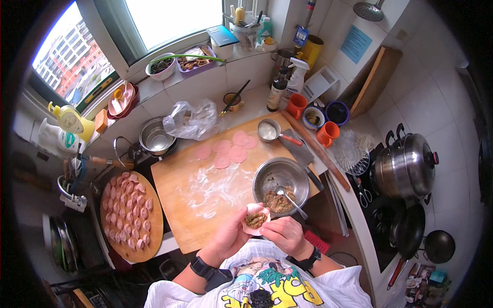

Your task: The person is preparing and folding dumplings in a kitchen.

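Observation:
A pink dumpling wrapper (pixel 249 230) lies spread in my left hand (pixel 230 233), with a mound of minced filling (pixel 256 220) in its middle. The fingers of my right hand (pixel 284 234) pinch the wrapper's right edge, and it is still unfolded. Just beyond my hands stands a steel mixing bowl (pixel 265 173) with more minced filling (pixel 277 202) inside. A metal spoon (pixel 294 204) leans in it, handle towards me. Several flat pink wrappers (pixel 222 146) lie at the far side of the floured wooden board (pixel 173 184).
Rows of folded pink dumplings (pixel 127 204) cover a round wooden board (pixel 154 242) at left. Right of the bowl are a cleaver (pixel 296 148), a rolling pin (pixel 316 150) and orange mugs (pixel 327 133). A flour-filled ladle (pixel 268 130) rests at the back. A steel steamer pot (pixel 404 165) stands on the stove.

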### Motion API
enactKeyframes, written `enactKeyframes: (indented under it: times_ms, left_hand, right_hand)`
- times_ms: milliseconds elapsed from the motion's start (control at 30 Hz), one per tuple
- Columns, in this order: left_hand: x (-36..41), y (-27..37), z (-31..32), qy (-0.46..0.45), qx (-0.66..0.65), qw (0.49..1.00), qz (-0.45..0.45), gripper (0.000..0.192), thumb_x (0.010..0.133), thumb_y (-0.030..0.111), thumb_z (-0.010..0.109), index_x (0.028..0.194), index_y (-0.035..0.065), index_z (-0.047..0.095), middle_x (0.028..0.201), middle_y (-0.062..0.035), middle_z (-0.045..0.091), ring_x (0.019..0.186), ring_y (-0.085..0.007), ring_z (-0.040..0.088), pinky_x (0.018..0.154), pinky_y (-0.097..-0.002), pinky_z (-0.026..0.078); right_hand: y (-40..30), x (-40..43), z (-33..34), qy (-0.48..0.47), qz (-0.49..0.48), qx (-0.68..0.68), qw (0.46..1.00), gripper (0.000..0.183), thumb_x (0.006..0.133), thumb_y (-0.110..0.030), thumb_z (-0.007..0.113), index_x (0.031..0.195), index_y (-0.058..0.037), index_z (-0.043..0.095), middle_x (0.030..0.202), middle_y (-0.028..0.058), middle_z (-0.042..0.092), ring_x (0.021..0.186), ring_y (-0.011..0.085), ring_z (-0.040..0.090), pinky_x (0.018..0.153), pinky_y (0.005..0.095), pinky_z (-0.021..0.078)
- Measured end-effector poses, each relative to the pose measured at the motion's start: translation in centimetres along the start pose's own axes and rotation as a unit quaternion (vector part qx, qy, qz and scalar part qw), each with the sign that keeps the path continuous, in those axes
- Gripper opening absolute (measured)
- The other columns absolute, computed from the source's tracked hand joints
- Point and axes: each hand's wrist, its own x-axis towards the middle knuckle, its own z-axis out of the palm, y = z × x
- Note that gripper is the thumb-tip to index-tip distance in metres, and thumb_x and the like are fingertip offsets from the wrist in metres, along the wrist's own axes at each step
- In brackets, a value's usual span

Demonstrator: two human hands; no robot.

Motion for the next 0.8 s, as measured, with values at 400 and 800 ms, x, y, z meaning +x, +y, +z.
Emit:
enactKeyframes:
  times_ms: [400,800]
  left_hand:
    - [-1.3,0.4,0.3,-0.013,0.295,0.955,-0.014,0.047,0.107,0.03,0.036,0.141,-0.0003,0.044,0.133,-0.011,0.055,0.117,-0.0151,0.055,0.101,-0.0321,0.047]
    - [-1.7,1.4,-0.5,-0.068,0.202,0.976,-0.049,0.068,0.105,0.049,0.02,0.143,-0.0053,0.037,0.138,-0.0138,0.051,0.123,-0.0204,0.054,0.111,-0.0379,0.039]
  right_hand:
    - [-0.9,2.2,-1.0,-0.065,0.08,0.074,0.992,0.017,0.075,-0.014,0.077,0.091,-0.0122,0.071,0.086,0.0011,0.064,0.076,0.0193,0.061,0.067,0.0317,0.0465]
    - [-0.6,5.0,-1.0,-0.07,0.191,0.141,0.969,0.024,0.072,-0.011,0.081,0.095,-0.0116,0.073,0.09,0.004,0.062,0.087,0.0215,0.057,0.076,0.033,0.0462]
